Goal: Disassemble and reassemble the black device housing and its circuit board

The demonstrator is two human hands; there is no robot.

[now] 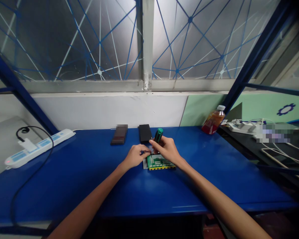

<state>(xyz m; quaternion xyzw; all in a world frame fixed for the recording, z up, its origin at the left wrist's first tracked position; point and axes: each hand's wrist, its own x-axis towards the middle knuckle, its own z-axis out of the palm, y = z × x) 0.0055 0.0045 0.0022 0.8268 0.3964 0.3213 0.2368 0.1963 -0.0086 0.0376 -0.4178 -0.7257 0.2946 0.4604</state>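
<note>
A screwdriver with a green and black handle (158,134) is gripped in my right hand (169,148), its handle up and its tip pointing down at the board. Beneath it a green circuit board (157,162) lies on the table, with a row of yellow parts along its near edge and a grey plate showing at its left side. My left hand (135,156) is at the board's far left corner, thumb and fingertips drawn together beside the screwdriver's tip. What those fingertips hold, if anything, is too small to make out.
On the blue table (89,186) behind the board lie a black box (145,133) and a dark flat object (119,135). A power strip (42,147) with a black cable (27,177) is at left. A drink bottle (213,120) stands at back right, near white cables (276,152).
</note>
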